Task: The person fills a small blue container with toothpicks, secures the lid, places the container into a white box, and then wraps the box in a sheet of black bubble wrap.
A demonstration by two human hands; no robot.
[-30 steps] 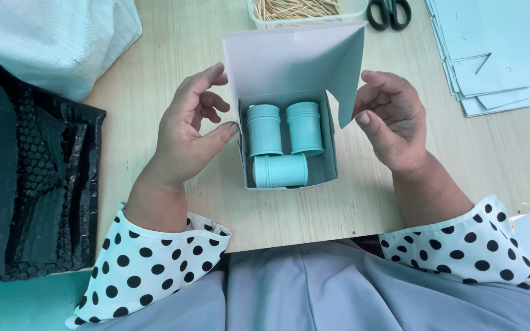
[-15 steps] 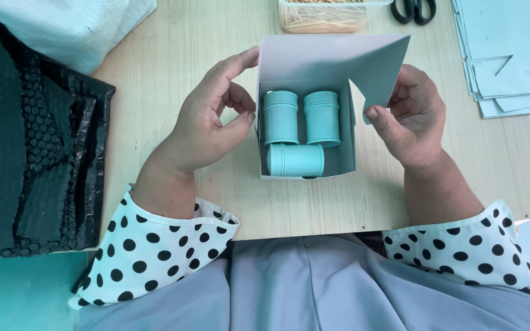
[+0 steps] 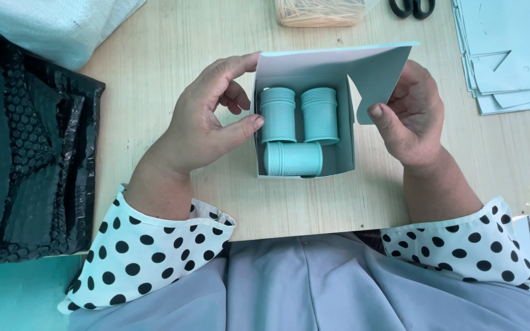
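Left hand pinches left wall of small box, as before; right hand grips side flap, now folded further inward over teal cylinders.

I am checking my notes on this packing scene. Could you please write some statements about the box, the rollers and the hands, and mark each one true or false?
1. The open box holds three teal rollers. True.
2. All three rollers lie in the same direction. False: two stand side by side lengthwise, and the third lies crosswise below them.
3. The left hand touches the left wall of the box. True.
4. The right hand holds scissors. False: it holds a side flap of the box; the scissors lie at the table's far edge.
5. Flat card blanks lie stacked at the right. True.
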